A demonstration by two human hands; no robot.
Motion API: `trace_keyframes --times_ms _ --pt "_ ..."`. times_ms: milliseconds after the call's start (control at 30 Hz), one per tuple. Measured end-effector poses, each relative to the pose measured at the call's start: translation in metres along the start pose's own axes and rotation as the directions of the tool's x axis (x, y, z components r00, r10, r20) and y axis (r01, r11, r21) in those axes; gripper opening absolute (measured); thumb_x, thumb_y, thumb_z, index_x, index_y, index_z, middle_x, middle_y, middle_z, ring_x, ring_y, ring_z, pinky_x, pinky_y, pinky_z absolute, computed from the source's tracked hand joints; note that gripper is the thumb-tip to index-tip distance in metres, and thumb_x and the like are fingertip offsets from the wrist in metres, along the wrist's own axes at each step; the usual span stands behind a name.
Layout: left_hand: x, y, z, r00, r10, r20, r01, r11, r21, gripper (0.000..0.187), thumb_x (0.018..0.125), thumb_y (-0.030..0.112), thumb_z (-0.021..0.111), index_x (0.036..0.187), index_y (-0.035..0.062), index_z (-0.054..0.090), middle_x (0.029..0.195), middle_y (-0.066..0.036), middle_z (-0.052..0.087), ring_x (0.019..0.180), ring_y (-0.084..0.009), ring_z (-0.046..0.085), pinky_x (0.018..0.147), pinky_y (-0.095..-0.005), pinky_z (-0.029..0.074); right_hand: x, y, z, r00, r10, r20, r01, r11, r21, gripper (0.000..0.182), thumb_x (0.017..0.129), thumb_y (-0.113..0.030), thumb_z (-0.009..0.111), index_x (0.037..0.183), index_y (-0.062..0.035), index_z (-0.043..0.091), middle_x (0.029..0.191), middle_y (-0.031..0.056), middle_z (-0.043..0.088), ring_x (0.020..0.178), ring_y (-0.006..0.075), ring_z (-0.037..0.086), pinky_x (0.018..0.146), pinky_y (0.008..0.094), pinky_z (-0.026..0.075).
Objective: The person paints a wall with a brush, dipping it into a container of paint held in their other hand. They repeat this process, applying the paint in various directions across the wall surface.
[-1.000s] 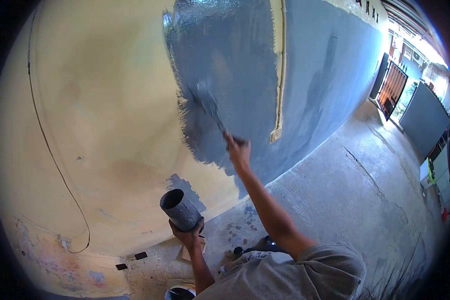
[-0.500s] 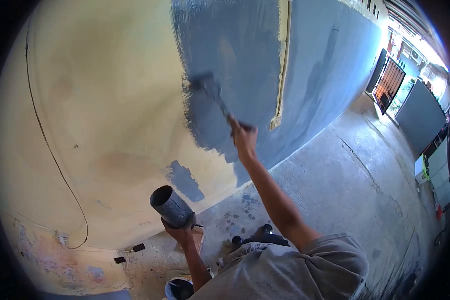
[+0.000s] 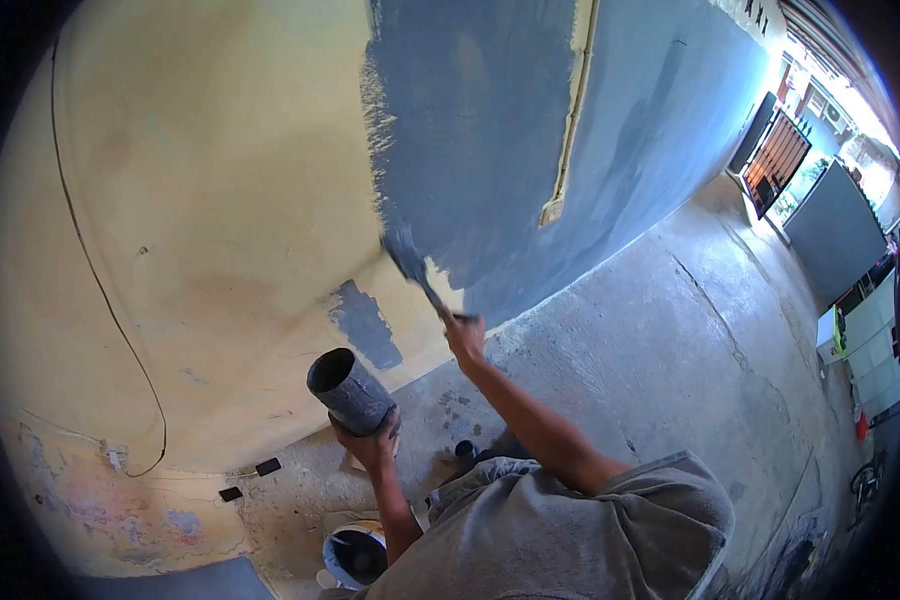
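My right hand [image 3: 466,336] grips the handle of a wide paintbrush [image 3: 408,262]. Its bristles, somewhat blurred, touch the wall [image 3: 220,180] at the lower left edge of the grey-blue paint [image 3: 480,130]. My left hand [image 3: 372,443] is wrapped around a dark, paint-smeared cylindrical can [image 3: 355,392], held tilted with its mouth up and to the left. The inside looks dark, and I cannot make out how much paint is in it. Behind the can, a separate grey patch [image 3: 367,325] shows on the yellow wall.
A bucket [image 3: 356,555] stands on the floor below my left arm. Two small black objects [image 3: 268,467] lie by the wall's foot. A thin cable [image 3: 95,270] hangs at left; a yellowish conduit [image 3: 574,130] runs down the painted part. Gates [image 3: 776,165] stand at far right.
My right hand has brought the paintbrush down along the paint's left edge, and grey now covers more there. The can in my left hand has shifted only slightly. The view has moved a little.
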State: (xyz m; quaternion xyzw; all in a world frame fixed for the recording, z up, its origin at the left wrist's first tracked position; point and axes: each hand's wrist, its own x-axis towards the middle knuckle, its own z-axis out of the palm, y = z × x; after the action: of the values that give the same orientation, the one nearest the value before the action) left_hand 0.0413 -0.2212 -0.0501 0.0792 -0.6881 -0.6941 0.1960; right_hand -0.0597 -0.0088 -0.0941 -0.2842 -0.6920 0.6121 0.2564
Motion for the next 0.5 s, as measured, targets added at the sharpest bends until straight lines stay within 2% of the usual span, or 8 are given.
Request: trace_keyframes --times_ms 67,100,200,267,300,400,433,500 --pt "0.004 -0.010 -0.013 1.000 0.001 -0.017 -0.001 1.000 0.017 0.105 0.041 0.016 0.087 0.131 -0.0002 0.034 0.123 -0.013 0.046 0.109 -0.0265 0.048 0.097 -0.0388 0.038 -0.028 0.017 -0.015 0.971 0.239 0.023 -0.237 0.969 -0.073 0.039 0.077 -0.038 0.070 0.063 -0.0016 0.066 0.045 0.0017 0.047 0.041 0.0103 0.041 0.042 0.0312 0.033" --pt "0.007 -0.012 -0.017 1.000 -0.002 -0.027 0.003 0.999 0.037 0.105 0.041 0.016 0.087 0.131 -0.0004 0.034 0.123 -0.013 0.046 0.110 -0.0270 0.048 0.097 -0.0390 0.037 -0.027 0.008 -0.013 0.972 0.234 0.025 -0.232 0.970 -0.071 0.039 0.077 -0.038 0.070 0.063 -0.0016 0.066 0.045 0.0017 0.047 0.041 0.0103 0.041 0.042 0.0312 0.033" --pt "0.015 -0.010 -0.026 0.999 -0.037 -0.020 0.037 0.999 0.017 0.104 0.041 0.017 0.087 0.130 -0.0010 0.035 0.123 -0.014 0.046 0.110 -0.0272 0.048 0.097 -0.0387 0.037 0.006 -0.025 0.002 0.998 0.062 -0.018 -0.060 0.991 0.117 0.038 0.077 -0.034 0.071 0.064 0.0004 0.065 0.047 0.0009 0.047 0.042 0.0092 0.040 0.041 0.0287 0.031" --pt "0.018 -0.003 -0.024 0.999 0.004 -0.038 -0.003 1.000 0.027 0.099 0.043 0.018 0.086 0.128 -0.0009 0.038 0.121 -0.013 0.048 0.108 -0.0269 0.049 0.098 -0.0393 0.037 0.023 -0.114 0.007 0.999 0.014 -0.047 0.001 0.950 0.312 0.036 0.078 -0.033 0.071 0.066 0.0012 0.066 0.048 0.0001 0.046 0.041 0.0081 0.039 0.040 0.0278 0.029" --pt "0.020 -0.001 -0.024 0.997 0.048 -0.052 -0.046 0.998 0.041 0.094 0.044 0.019 0.084 0.126 -0.0008 0.041 0.119 -0.013 0.050 0.107 -0.0267 0.050 0.098 -0.0398 0.037 0.036 -0.138 0.007 0.997 -0.046 -0.060 0.061 0.963 0.262 0.041 0.080 -0.034 0.068 0.063 0.0029 0.063 0.049 0.0013 0.045 0.046 0.0101 0.040 0.045 0.0294 0.033" --pt "0.031 -0.031 -0.030 0.998 0.025 -0.052 -0.025 1.000 0.006 0.098 0.041 0.013 0.085 0.127 -0.0005 0.040 0.119 -0.012 0.049 0.105 -0.0255 0.050 0.096 -0.0363 0.037 0.041 -0.245 -0.004 0.985 -0.155 -0.082 0.175 0.874 0.453 0.037 0.080 -0.033 0.068 0.070 0.0030 0.066 0.050 0.0004 0.046 0.043 0.0079 0.038 0.041 0.0263 0.029" --pt "0.029 -0.029 -0.032 0.998 0.023 -0.052 -0.022 1.000 0.010 0.098 0.041 0.013 0.085 0.127 -0.0005 0.040 0.119 -0.012 0.049 0.105 -0.0255 0.050 0.096 -0.0363 0.037 0.042 -0.261 -0.006 0.982 -0.170 -0.077 0.186 0.843 0.505 0.034 0.080 -0.032 0.069 0.075 0.0021 0.068 0.049 0.0007 0.046 0.040 0.0062 0.037 0.037 0.0243 0.026" --pt "0.029 -0.016 -0.029 0.993 0.122 -0.011 -0.121 0.992 0.032 0.095 0.042 0.011 0.083 0.126 0.0000 0.041 0.118 -0.012 0.051 0.103 -0.0252 0.051 0.096 -0.0361 0.038 0.036 -0.270 -0.006 0.976 -0.198 -0.087 0.215 0.837 0.503 0.034 0.080 -0.032 0.068 0.076 0.0021 0.068 0.049 0.0007 0.046 0.040 0.0063 0.037 0.037 0.0246 0.026"
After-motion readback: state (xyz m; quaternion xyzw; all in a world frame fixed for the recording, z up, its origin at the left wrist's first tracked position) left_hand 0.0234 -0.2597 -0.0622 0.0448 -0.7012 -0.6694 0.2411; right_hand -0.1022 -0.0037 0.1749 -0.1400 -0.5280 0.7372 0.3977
